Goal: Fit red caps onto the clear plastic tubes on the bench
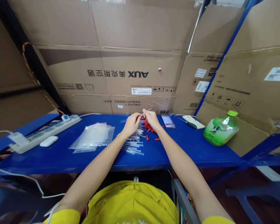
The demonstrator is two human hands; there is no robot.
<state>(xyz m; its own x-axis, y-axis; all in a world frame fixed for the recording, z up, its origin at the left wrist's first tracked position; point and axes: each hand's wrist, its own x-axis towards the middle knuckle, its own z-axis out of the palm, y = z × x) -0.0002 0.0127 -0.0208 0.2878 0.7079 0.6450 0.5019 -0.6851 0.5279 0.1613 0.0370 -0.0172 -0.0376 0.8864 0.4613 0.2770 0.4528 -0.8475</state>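
Beyond the tube pile [133, 145], left hand [131, 123] and right hand [151, 119] pinch a thin tube [147, 110], fingers clenched, apparently steadying it.

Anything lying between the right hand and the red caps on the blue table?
Nothing visible does. The right hand sits right over the red caps, the left hand beside it above the clear tubes. The phone lies further right, apart from them.

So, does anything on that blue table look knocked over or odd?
The green bottle at the right lies tilted, not upright. The cardboard box behind the table has its print upside down. Red caps lie scattered loose by the right hand.
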